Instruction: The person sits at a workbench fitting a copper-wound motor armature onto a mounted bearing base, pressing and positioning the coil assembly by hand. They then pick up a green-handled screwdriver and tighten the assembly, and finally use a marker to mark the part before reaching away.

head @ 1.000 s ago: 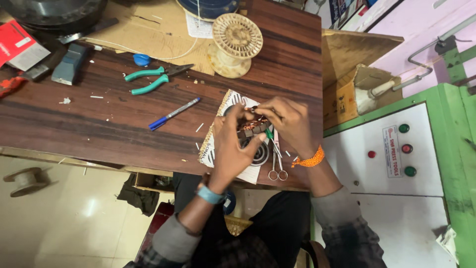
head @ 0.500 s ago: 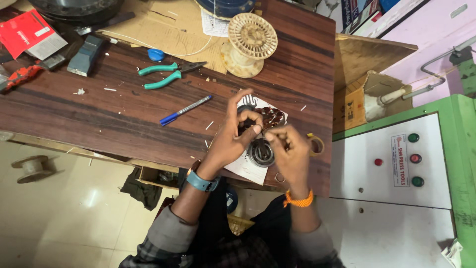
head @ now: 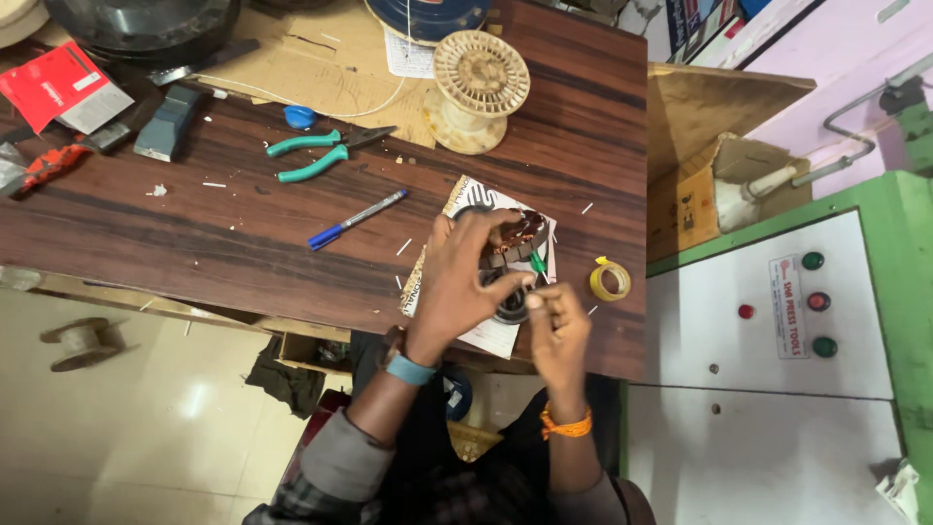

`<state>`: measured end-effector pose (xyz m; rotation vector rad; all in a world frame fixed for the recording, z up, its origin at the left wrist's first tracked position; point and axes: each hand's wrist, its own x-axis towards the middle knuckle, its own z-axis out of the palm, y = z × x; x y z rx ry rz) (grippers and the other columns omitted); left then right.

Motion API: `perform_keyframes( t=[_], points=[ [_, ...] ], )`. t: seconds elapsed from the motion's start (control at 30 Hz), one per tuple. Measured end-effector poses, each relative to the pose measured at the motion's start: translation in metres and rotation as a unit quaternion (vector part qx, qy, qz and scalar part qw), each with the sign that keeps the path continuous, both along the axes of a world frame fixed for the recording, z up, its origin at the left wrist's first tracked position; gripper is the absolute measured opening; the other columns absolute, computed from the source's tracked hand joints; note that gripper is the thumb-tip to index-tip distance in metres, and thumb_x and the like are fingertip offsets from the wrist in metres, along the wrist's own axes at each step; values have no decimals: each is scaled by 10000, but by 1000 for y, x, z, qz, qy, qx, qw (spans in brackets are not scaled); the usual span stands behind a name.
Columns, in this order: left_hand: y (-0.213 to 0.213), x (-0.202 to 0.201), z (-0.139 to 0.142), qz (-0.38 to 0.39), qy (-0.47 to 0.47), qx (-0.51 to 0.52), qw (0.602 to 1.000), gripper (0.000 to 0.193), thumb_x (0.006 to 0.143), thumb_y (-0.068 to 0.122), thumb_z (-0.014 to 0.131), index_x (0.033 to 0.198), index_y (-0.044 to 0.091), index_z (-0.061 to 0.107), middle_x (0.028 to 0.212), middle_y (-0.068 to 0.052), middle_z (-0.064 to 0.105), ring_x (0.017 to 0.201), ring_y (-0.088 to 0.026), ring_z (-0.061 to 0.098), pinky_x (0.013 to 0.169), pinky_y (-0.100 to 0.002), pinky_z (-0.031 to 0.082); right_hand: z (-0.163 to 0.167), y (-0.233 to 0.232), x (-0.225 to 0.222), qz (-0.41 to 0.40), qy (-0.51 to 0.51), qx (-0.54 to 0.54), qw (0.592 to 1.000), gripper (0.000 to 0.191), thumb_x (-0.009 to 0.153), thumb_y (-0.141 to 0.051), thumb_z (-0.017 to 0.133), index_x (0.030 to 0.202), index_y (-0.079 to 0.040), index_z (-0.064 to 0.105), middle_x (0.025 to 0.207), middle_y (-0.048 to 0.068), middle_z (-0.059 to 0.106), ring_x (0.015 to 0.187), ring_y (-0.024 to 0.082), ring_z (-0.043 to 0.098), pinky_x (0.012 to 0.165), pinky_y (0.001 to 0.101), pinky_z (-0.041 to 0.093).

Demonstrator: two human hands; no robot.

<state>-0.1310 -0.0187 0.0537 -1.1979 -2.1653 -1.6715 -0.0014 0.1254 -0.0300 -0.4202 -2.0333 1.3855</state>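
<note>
The right hand [head: 559,331] has slid down toward the table edge since a moment ago. On the left lies a blue pen [head: 356,220] on the dark wooden table [head: 194,243]. The left hand [head: 466,277] curls tight around the round copper-wound motor part [head: 513,243] (it sits on a paper sheet [head: 486,335]). Just below, the right hand pinches a thin green-handled tool [head: 537,264]. A yellow tape roll [head: 609,280] lies right.

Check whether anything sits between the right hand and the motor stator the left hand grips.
Nothing visible does. The left hand grips the copper-wound motor stator over a paper sheet; the right hand is right beside it, pinching something green. The tape roll lies off to the side.
</note>
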Motion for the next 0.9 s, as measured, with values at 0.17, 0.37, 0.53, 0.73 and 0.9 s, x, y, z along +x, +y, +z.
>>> perform_keyframes(
  t=[0.17, 0.37, 0.53, 0.73, 0.9],
  points=[
    [13, 17, -12, 94, 41, -41, 994, 413, 866, 230, 804, 1237, 119, 661, 1062, -94, 544, 970, -289, 441, 832, -413, 393, 24, 32, 5, -13, -20, 66, 998, 88, 1000, 3, 641, 1060, 1, 706, 889, 26, 704, 792, 47, 626, 684, 199, 494],
    [17, 21, -29, 130, 89, -15, 987, 398, 890, 194, 785, 1255, 101, 656, 1158, -128, 540, 1042, -322, 440, 896, -445, 405, 80, 44, -12, -16, -51, 163, 985, 101, 976, 27, 678, 1059, -3, 727, 924, 71, 777, 787, 76, 690, 659, 228, 524],
    [14, 23, -27, 131, 78, -6, 988, 390, 866, 173, 790, 1222, 96, 650, 1172, -135, 545, 1055, -344, 448, 911, -465, 407, 115, 35, -36, 36, 11, 272, 962, 61, 954, 30, 716, 1014, 24, 706, 899, 81, 765, 789, 107, 726, 657, 246, 556],
    [12, 21, -19, 128, 61, -7, 990, 389, 848, 145, 783, 1212, 96, 653, 1185, -124, 554, 1064, -346, 455, 934, -469, 406, 127, 25, -51, 35, 1, 358, 933, 83, 951, -23, 752, 971, 22, 686, 875, 115, 752, 727, 167, 725, 611, 292, 542],
    [10, 17, -17, 129, 44, 6, 991, 387, 855, 152, 780, 1219, 101, 658, 1183, -120, 559, 1065, -342, 463, 933, -460, 407, 123, 24, -54, 63, -2, 356, 932, 102, 954, -33, 752, 947, 22, 667, 857, 113, 745, 695, 162, 706, 603, 287, 532]
  ],
)
